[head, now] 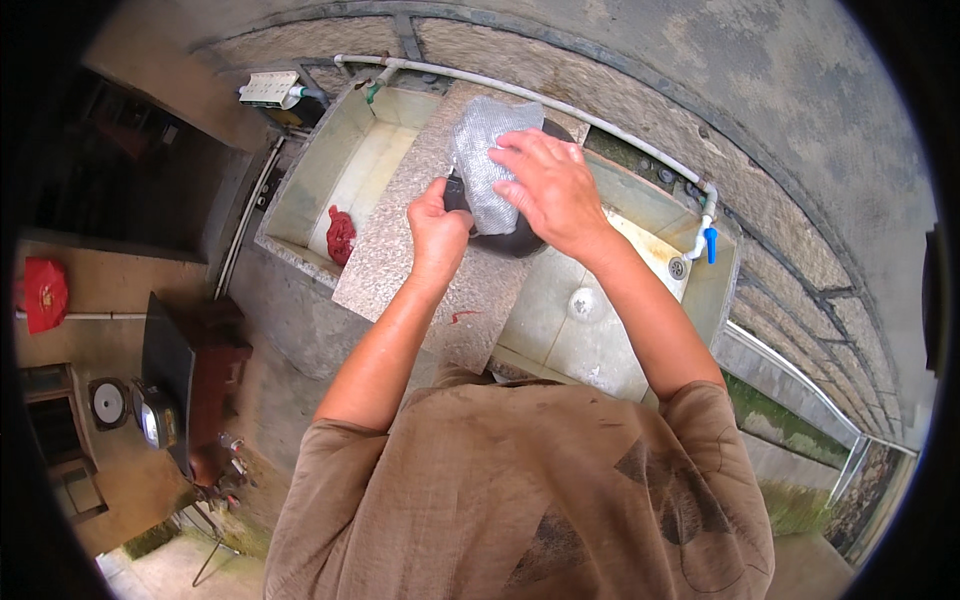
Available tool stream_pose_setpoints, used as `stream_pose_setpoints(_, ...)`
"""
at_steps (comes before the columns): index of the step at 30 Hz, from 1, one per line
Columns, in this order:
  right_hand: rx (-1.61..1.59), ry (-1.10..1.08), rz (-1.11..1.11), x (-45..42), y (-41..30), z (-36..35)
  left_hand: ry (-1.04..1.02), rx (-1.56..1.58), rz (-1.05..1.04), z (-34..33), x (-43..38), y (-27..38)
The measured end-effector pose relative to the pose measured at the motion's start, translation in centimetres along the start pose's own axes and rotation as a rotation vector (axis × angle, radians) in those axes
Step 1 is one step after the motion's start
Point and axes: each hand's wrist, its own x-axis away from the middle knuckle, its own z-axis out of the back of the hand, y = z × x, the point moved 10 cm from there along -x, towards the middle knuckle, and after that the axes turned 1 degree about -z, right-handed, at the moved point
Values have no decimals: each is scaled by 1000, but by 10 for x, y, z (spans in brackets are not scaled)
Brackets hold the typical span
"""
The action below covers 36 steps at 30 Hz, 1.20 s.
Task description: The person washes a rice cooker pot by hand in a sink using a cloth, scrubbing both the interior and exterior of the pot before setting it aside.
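Observation:
My left hand (440,229) is closed around the black handle of a dark round pan (517,241), on or just above the stone slab between two basins. A silvery-grey mesh cloth (487,161) lies over much of the pan. My right hand (551,184) rests on the cloth with its fingers spread and slightly bent, pressing or holding it; whether the fingertips grip it I cannot tell. The cloth and my hand hide most of the pan's inside.
The stone slab (390,255) has a basin on either side. A crumpled red bag or cloth (341,236) lies in the left basin (296,202). The right basin (555,330) holds a white round object (586,304) and a drain (677,268). A blue-handled tap (710,245) stands at its far right.

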Motion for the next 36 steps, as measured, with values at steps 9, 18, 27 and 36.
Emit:
stream_pose_setpoints(9, 25, -163, 172, 16, -11, -11, 10, 24, 4, 5, 0, -6)
stream_pose_setpoints(18, -189, 111, 94, -3, -7, 16, 36, -94, -26, 7, -2, -6)
stream_pose_setpoints(27, -1271, -21, -872, -26, 43, -16, -22, -15, 27, 6, -1, -12)
stream_pose_setpoints(36, -1651, -76, -775, -47, 10, 0, 8, -108, -15, 10, -2, -11)
